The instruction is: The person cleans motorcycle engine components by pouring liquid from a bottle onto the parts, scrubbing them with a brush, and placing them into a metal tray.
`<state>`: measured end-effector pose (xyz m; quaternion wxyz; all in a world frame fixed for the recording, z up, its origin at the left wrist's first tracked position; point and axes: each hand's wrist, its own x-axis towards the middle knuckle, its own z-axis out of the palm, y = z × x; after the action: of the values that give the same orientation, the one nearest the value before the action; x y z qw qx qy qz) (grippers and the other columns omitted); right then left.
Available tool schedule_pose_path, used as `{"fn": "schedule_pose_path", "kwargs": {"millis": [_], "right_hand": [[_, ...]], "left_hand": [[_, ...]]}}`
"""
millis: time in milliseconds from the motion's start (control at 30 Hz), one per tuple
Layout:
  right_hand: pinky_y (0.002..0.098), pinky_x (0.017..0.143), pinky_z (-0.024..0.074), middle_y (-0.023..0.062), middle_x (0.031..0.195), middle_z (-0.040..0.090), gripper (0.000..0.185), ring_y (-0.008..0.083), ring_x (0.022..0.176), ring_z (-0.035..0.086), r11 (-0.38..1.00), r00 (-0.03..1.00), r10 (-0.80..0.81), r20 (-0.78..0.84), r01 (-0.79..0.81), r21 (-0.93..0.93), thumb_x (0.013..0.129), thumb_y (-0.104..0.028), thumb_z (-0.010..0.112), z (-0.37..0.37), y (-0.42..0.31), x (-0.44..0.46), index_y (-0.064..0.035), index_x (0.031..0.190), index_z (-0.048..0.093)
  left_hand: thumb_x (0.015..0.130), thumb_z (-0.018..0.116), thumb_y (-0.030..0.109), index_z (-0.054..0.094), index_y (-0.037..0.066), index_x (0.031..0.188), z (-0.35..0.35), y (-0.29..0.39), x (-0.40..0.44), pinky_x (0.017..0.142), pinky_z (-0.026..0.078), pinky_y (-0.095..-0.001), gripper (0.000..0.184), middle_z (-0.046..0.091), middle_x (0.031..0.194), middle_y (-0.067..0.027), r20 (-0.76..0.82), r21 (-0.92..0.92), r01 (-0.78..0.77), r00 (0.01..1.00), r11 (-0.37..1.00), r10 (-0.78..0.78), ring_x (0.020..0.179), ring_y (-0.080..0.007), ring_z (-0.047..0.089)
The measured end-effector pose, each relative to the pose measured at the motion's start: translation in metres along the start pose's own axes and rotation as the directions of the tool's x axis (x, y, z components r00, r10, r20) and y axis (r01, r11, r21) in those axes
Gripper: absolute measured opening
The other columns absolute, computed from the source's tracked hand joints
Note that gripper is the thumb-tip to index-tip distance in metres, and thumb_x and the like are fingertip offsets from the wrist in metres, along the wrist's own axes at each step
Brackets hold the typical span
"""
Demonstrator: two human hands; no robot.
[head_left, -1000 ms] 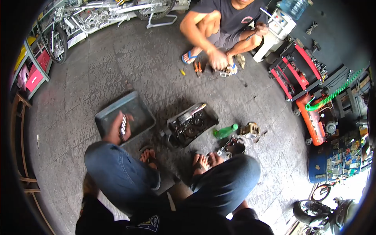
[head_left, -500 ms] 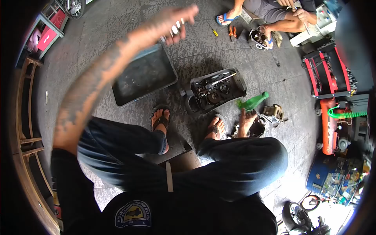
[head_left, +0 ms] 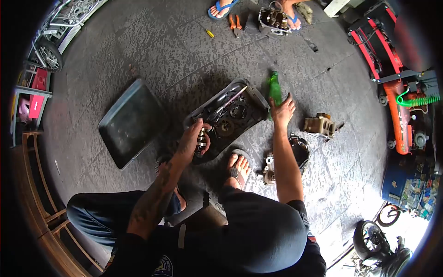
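Observation:
My left hand (head_left: 193, 138) is closed round a shiny metal shaft with lobes (head_left: 201, 139), over the near left edge of a grey tray of dark engine parts (head_left: 265, 105). A pale thin stick (head_left: 235, 98) lies across that tray. My right hand (head_left: 283, 112) is at the lower part of a green bottle (head_left: 275, 87), which stands beside the tray's right end. Its fingers are spread, with the thumb near the bottle; whether they touch it I cannot tell. Below the right hand, a metal engine cover (head_left: 300, 152) lies partly behind my forearm.
A second grey tray (head_left: 134, 122) lies at the left. A metal engine block (head_left: 319, 126) sits to the right. Orange-handled pliers (head_left: 235, 25), a yellow screwdriver (head_left: 209, 33) and an engine part (head_left: 274, 19) lie near another person's feet (head_left: 222, 8). An orange tank (head_left: 398, 115) stands far right.
My left hand has come down from high over the floor to the parts tray, still holding the shaft. My right hand has moved up beside the bottle, which now stands nearer the tray.

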<state>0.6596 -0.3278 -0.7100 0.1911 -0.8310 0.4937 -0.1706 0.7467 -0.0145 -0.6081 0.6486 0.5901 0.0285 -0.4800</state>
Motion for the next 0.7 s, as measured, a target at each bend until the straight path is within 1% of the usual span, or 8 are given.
{"fn": "schedule_pose_path", "kwargs": {"millis": [33,67,133,200,267,400,600,700], "right_hand": [[0.0504,0.097,0.0385,0.0199,0.127,0.048,0.091,0.0382,0.122,0.042,0.995,0.996,0.049,0.075,-0.042,-0.085,0.07,-0.055,0.073,0.005,0.001,0.005,-0.0007,0.135,0.038],[0.0485,0.095,0.0414,0.0198,0.121,0.054,0.083,0.0386,0.116,0.049,0.984,0.984,0.101,0.145,-0.077,-0.164,0.068,-0.053,0.075,0.009,0.002,0.011,-0.0014,0.126,0.047],[0.0468,0.091,0.0454,0.0208,0.112,0.06,0.071,0.0395,0.106,0.057,0.99,0.961,0.137,0.242,-0.143,0.006,0.069,-0.05,0.074,0.014,0.01,0.018,-0.0022,0.117,0.054],[0.0461,0.086,0.0478,0.0221,0.105,0.064,0.063,0.0403,0.099,0.061,0.991,0.975,0.103,0.198,-0.117,0.062,0.069,-0.046,0.074,0.013,0.016,0.007,-0.0024,0.111,0.057],[0.0452,0.084,0.0477,0.0223,0.101,0.065,0.059,0.0395,0.098,0.062,0.957,0.996,0.026,0.086,-0.05,0.287,0.07,-0.04,0.075,0.004,0.023,-0.009,-0.0022,0.111,0.056],[0.0354,0.083,0.0479,0.0163,0.101,0.064,0.056,0.0236,0.091,0.061,0.78,0.997,-0.057,0.046,0.016,0.626,0.073,-0.022,0.078,-0.033,0.021,-0.045,0.0014,0.117,0.052],[0.0356,0.089,0.0464,0.0195,0.111,0.06,0.063,0.0266,0.101,0.06,0.763,0.971,-0.215,0.105,0.1,0.639,0.075,-0.014,0.078,-0.085,0.025,-0.091,0.0012,0.127,0.045],[0.0393,0.089,0.0473,0.0183,0.113,0.06,0.066,0.0364,0.1,0.06,0.782,0.858,-0.504,0.098,0.405,0.474,0.069,-0.013,0.08,-0.106,0.032,-0.097,-0.0016,0.125,0.047]], "left_hand": [[0.097,0.036,0.055,0.055,0.005,0.1,0.0,-0.002,0.001,0.037,0.039,-0.0269,0.054,0.056,0.055,-0.0064,0.007,-0.038,0.016,1.0,0.999,-0.016,0.04,-0.0146,0.051],[0.097,0.036,0.055,0.055,0.005,0.1,0.0,-0.006,0.004,0.037,0.039,-0.0269,0.054,0.056,0.055,-0.0064,-0.007,-0.042,0.028,1.0,0.999,-0.028,0.04,-0.0146,0.051],[0.098,0.034,0.054,0.056,0.005,0.101,-0.002,-0.015,0.016,0.039,0.04,-0.0268,0.054,0.057,0.056,-0.0064,-0.018,-0.092,0.034,0.999,0.995,-0.036,0.042,-0.0146,0.052],[0.098,0.033,0.055,0.057,0.005,0.1,-0.005,-0.023,0.024,0.041,0.043,-0.0279,0.055,0.059,0.059,-0.007,-0.014,-0.109,0.032,0.999,0.994,-0.034,0.045,-0.0159,0.055],[0.098,0.034,0.055,0.057,0.005,0.099,0.0,-0.027,0.031,0.043,0.045,-0.0298,0.055,0.061,0.062,-0.0085,-0.029,-0.295,0.054,0.997,0.954,-0.066,0.048,-0.0193,0.058],[0.097,0.032,0.057,0.057,0.005,0.1,0.003,-0.04,0.052,0.047,0.047,-0.0321,0.059,0.063,0.067,-0.0098,0.015,-0.375,0.033,0.999,0.926,-0.03,0.055,-0.0239,0.061],[0.098,0.023,0.058,0.058,0.005,0.107,0.017,-0.043,0.073,0.062,0.051,-0.0369,0.064,0.066,0.089,-0.015,0.191,-0.473,0.112,0.981,0.874,-0.023,0.076,-0.0288,0.065],[0.099,0.019,0.055,0.058,0.005,0.112,0.022,-0.044,0.073,0.069,0.052,-0.04,0.065,0.066,0.092,-0.0162,0.231,-0.534,0.152,0.973,0.832,-0.03,0.08,-0.0308,0.065]]}}
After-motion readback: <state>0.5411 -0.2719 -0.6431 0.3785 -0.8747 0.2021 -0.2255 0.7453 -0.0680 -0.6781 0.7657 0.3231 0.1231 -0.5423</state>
